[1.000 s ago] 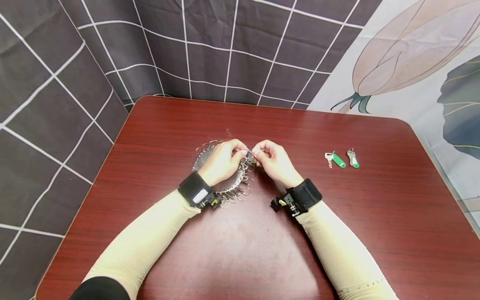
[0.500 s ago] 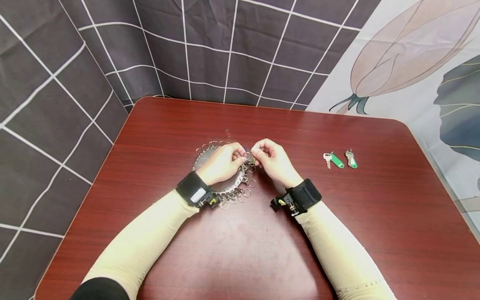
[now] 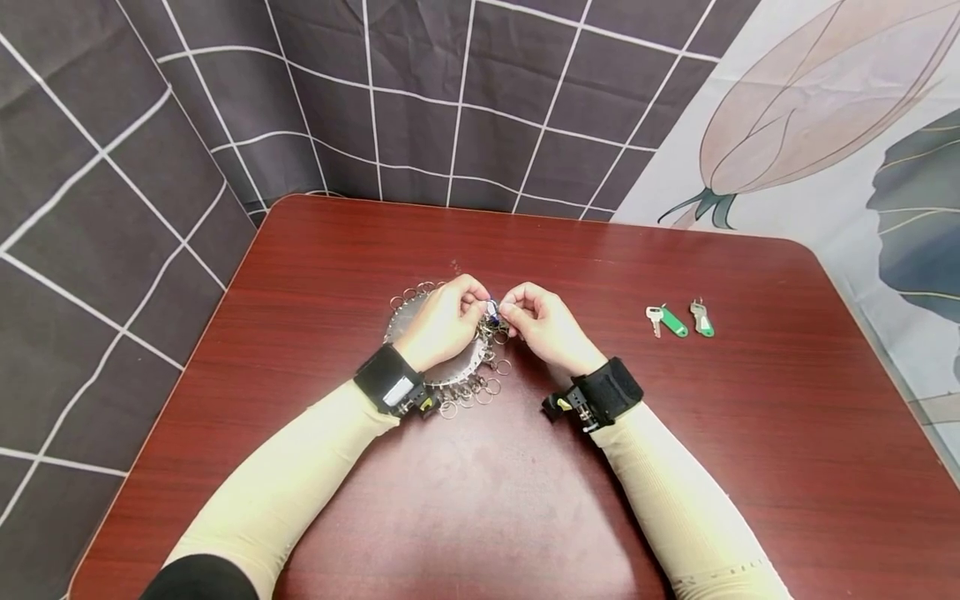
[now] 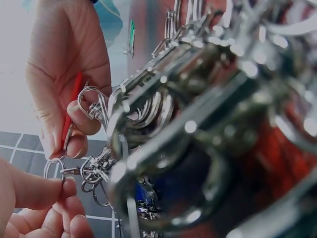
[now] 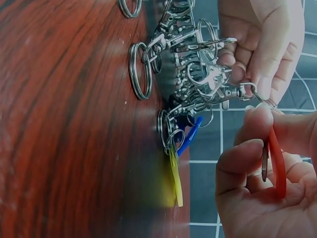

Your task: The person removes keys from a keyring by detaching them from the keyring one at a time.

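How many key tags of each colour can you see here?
Green tags: 2, lying apart on the table
Red tag: 1, pinched in the right hand
Blue tag: 1, on the ring holder
Yellow tag: 1, beside the blue
Total: 5

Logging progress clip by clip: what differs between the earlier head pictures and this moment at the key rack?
Little changed. The right hand edged left, so its fingertips now nearly meet those of the left hand over the round metal disc hung with key rings. It pinches a key with a red tag; the left hand pinches a small ring on a clasp. The two green-tagged keys and the red-brown wooden table stayed put.
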`<state>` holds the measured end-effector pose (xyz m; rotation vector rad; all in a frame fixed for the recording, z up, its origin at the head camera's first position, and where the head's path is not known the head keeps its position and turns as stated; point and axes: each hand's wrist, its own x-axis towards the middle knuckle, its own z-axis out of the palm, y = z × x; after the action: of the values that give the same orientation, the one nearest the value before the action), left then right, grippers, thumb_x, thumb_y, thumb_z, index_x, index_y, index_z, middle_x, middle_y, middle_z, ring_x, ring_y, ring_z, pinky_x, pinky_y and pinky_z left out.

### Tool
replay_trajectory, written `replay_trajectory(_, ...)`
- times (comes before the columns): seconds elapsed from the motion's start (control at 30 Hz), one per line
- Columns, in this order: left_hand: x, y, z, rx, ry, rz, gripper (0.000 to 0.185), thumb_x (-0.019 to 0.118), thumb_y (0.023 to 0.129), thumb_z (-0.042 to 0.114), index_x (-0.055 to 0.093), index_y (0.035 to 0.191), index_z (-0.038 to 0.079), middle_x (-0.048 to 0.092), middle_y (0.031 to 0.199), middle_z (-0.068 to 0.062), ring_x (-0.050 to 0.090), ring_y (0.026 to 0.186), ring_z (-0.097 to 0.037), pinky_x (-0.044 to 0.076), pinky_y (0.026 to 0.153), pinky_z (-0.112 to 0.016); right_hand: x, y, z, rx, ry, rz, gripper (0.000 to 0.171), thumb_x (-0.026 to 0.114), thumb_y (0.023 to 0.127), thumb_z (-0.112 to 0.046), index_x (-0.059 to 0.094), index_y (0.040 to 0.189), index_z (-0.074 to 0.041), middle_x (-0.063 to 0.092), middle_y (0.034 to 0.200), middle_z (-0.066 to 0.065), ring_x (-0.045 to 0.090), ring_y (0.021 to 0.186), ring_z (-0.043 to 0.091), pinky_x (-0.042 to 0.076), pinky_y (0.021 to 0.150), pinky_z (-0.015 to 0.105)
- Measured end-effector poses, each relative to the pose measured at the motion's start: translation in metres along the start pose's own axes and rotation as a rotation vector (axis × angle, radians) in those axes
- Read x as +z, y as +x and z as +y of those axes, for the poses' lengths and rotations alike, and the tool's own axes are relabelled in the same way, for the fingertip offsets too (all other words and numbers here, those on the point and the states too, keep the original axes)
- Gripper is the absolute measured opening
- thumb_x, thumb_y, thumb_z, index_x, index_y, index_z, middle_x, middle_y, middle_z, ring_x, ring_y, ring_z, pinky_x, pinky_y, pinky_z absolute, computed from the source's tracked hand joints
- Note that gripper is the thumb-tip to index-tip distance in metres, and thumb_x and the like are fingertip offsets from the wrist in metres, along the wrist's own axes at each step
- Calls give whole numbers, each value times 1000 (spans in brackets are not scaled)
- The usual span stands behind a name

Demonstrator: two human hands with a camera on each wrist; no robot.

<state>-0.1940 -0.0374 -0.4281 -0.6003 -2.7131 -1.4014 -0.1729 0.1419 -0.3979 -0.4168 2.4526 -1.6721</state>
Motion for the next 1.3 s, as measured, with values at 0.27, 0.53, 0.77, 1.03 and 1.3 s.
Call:
replay_trajectory(0.27,-1,-3,3,30,21,5,5,61,93,11,64,97,13,61,78,2,55,70,-13,45,66,-30,0,-2,-2,-1,-10,2,7,54,95,2,55,97,9,55,84,33,55,62,22,41,55,20)
replay_trajectory(0.53,-1,-3,5,30,68,-63,14,60,95,13,69,106,10,66,90,1,58,78,-13,47,72,-30,-1,-2,0,-13,0,26,6,53,96,3,55,96,9,56,80,26,54,68,39,40,56,19)
replay_trajectory(0.77,0,0,3,16,51,-137,12,62,94,14,69,103,8,67,86,-1,61,79,-12,48,73,-29,-1,0,2,-16,39,52,7,53,96,3,54,96,10,56,78,18,54,70,42,42,57,20)
replay_trajectory(1.03,1,0,1,-4,37,-94,5,60,94,12,63,97,10,64,84,0,60,78,-12,49,72,-28,-1,13,30,9,91,57,13,53,97,0,55,103,11,57,87,26,54,73,41,46,61,29)
replay_trajectory(1.3,2,-1,-1,19,48,2,7,57,94,10,61,100,11,60,84,1,58,77,-13,47,72,-28,0,14,38,4,72,21,13,62,94,-6,58,103,2,60,84,18,56,65,21,46,59,26)
